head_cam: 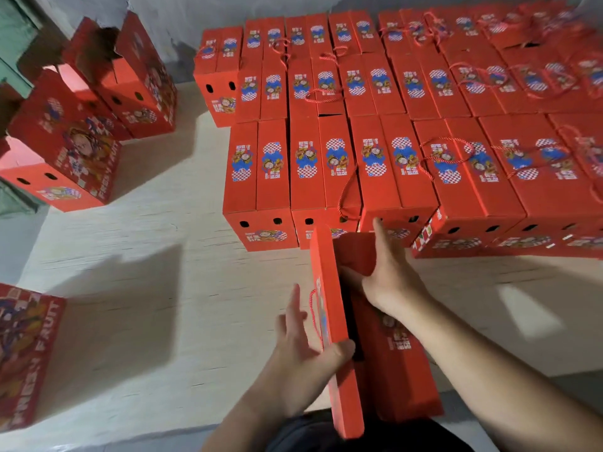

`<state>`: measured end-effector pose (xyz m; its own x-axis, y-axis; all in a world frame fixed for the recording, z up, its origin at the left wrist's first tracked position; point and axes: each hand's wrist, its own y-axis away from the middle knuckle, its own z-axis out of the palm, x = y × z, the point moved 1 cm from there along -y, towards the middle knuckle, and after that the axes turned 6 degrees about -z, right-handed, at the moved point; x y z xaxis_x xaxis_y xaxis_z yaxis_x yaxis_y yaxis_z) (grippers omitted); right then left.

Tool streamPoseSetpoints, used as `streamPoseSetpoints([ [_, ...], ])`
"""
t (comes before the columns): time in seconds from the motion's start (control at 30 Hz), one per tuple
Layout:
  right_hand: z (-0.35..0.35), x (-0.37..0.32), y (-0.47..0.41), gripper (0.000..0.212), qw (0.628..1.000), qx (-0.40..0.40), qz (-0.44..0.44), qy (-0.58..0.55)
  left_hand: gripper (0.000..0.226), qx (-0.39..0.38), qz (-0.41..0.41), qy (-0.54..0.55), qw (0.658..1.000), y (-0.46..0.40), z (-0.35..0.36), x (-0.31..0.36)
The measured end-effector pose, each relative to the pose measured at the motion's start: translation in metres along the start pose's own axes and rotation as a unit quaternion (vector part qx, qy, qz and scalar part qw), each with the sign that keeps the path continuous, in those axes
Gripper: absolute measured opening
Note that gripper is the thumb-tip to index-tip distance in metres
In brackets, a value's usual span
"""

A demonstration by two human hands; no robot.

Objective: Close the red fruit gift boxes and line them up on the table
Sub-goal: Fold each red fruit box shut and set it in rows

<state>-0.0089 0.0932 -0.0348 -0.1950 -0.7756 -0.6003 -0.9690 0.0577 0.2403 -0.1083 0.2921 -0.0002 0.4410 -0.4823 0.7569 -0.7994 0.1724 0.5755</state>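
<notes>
Now open box [396,357] between hands: left hand [301,349] outside flap, right hand [390,275] inside.

Low in the frame, right of centre, your left hand [301,350] lies flat against the raised left flap of an open red box [396,363], thumb hooked over the flap's edge. Your right hand [390,272] presses the other flap, fingers straight. Closed boxes [326,171] fill the upper right in rows on the pale table [146,272]. Open-topped boxes [107,93] stand in the upper left.
</notes>
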Motion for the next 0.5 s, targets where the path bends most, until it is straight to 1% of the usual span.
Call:
streamPoseSetpoints([
  [0.03, -0.002, -0.002, -0.001, 0.106, 1.0, -0.014, -0.015, 0.014, 0.115, 0.01, 0.023, 0.0, 1.0, -0.008, -0.001, 0.004],
  [0.07, -0.006, -0.002, -0.002, 0.101, 0.999, -0.028, -0.019, 0.004, 0.114, 0.017, 0.048, 0.002, 0.999, -0.015, -0.001, 0.011],
  [0.1, -0.01, -0.001, -0.002, 0.093, 0.998, -0.04, -0.02, -0.039, 0.112, 0.023, 0.071, 0.007, 0.997, -0.022, 0.0, 0.018],
  [0.13, -0.014, 0.002, -0.002, 0.086, 0.993, -0.048, -0.024, -0.11, 0.108, 0.032, 0.092, 0.014, 0.995, -0.029, 0.002, 0.025],
  [0.2, -0.023, 0.006, 0.0, 0.078, 0.967, -0.053, -0.032, -0.248, 0.099, 0.062, 0.109, 0.019, 0.992, -0.043, 0.009, 0.038],
  [0.27, -0.029, 0.005, 0.001, 0.071, 0.944, -0.06, -0.03, -0.322, 0.086, 0.094, 0.106, 0.029, 0.99, -0.054, 0.015, 0.045],
  [0.3, -0.031, 0.004, 0.0, 0.067, 0.938, -0.06, -0.026, -0.34, 0.081, 0.102, 0.093, 0.05, 0.989, -0.06, 0.017, 0.046],
  [0.37, -0.033, 0.001, -0.003, 0.061, 0.933, -0.055, 0.0, -0.356, 0.078, 0.097, 0.054, 0.096, 0.989, -0.07, 0.021, 0.049],
  [0.4, -0.034, 0.0, -0.004, 0.062, 0.934, -0.049, 0.012, -0.353, 0.078, 0.095, 0.039, 0.086, 0.991, -0.075, 0.023, 0.05],
  [0.43, -0.034, -0.001, -0.004, 0.066, 0.937, -0.043, 0.015, -0.345, 0.079, 0.103, 0.027, 0.041, 0.994, -0.078, 0.027, 0.053],
  [0.5, -0.035, -0.004, -0.001, 0.082, 0.94, -0.05, 0.0, -0.338, 0.081, 0.126, -0.001, -0.074, 0.989, -0.082, 0.035, 0.058],
])
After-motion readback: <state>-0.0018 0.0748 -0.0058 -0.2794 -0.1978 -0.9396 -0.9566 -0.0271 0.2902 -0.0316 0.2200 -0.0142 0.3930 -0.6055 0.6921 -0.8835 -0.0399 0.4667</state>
